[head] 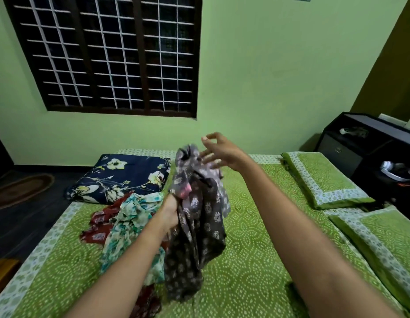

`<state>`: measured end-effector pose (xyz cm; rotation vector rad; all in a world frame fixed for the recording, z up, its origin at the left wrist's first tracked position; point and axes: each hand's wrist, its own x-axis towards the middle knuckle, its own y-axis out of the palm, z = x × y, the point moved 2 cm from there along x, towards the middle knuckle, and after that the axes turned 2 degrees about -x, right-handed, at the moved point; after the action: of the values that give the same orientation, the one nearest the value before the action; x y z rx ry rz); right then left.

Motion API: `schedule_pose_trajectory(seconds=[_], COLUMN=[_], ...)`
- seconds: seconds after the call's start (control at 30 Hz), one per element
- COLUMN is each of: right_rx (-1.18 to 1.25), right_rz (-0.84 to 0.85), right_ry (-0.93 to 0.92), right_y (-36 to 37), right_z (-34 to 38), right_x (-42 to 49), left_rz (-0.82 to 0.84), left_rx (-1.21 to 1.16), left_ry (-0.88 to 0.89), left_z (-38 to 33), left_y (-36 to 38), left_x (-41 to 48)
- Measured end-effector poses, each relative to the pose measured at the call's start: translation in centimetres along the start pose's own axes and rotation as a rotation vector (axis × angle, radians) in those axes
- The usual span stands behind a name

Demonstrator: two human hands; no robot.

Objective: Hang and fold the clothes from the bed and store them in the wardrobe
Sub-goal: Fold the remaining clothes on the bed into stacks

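A brown garment with a pale flower print (199, 226) hangs bunched above the bed (256, 260). My left hand (170, 212) grips it near its upper part. My right hand (219, 149) hovers at the garment's top with fingers spread and relaxed; whether the fingertips touch the cloth is unclear. Behind my left arm lie a white and teal floral garment (130, 221) and a red printed garment (100, 226), crumpled together on the green bedspread.
A navy floral pillow (119, 177) lies at the bed's far left. Two green pillows (323, 180) (383, 244) line the right side. A dark cabinet (371, 148) stands to the right, a barred window (112, 53) on the green wall, a rug (20, 189) on the floor left.
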<state>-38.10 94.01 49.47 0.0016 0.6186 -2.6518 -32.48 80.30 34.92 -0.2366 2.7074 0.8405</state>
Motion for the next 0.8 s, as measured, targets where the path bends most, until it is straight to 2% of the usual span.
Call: schedule_pose_trajectory(seconds=[0.1, 0.17, 0.2, 0.27, 0.33, 0.4, 0.53, 0.7, 0.8], right_rx=[-0.087, -0.163, -0.147, 0.049, 0.225, 0.227, 0.234, 0.39, 0.458], right_rz=[0.15, 0.198, 0.208, 0.234, 0.251, 0.227, 0.078, 0.323, 0.338], right_ry=[0.256, 0.392, 0.428, 0.468, 0.454, 0.389, 0.25, 0.278, 0.188], right_y=[-0.2, 0.3, 0.8, 1.6, 2.2, 2.5, 2.1, 3.3, 4.4], right_z=[-4.0, -6.7, -7.9, -9.6, -10.3, -9.7, -9.0, -9.7, -8.4], right_x=[-1.0, -1.6, -1.6, -1.3, -0.9, -0.7, 0.1, 0.4, 0.5], left_rz=[0.076, 0.104, 0.107, 0.129, 0.15, 0.191, 0.222, 0.252, 0.225], left_rx=[-0.137, -0.148, -0.131, -0.105, -0.057, -0.056, -0.061, -0.061, -0.021], left_ry=[0.007, 0.01, 0.01, 0.021, 0.006, -0.011, 0.012, 0.028, 0.039], left_z=[-1.3, -1.8, -1.9, -2.2, -2.6, -3.1, -4.2, -5.5, -6.0], left_y=[0.7, 1.5, 1.7, 2.4, 2.8, 3.1, 2.6, 2.6, 2.8], left_x=[-0.4, -0.5, -0.6, -0.8, -0.8, -0.9, -1.0, -1.3, -1.5])
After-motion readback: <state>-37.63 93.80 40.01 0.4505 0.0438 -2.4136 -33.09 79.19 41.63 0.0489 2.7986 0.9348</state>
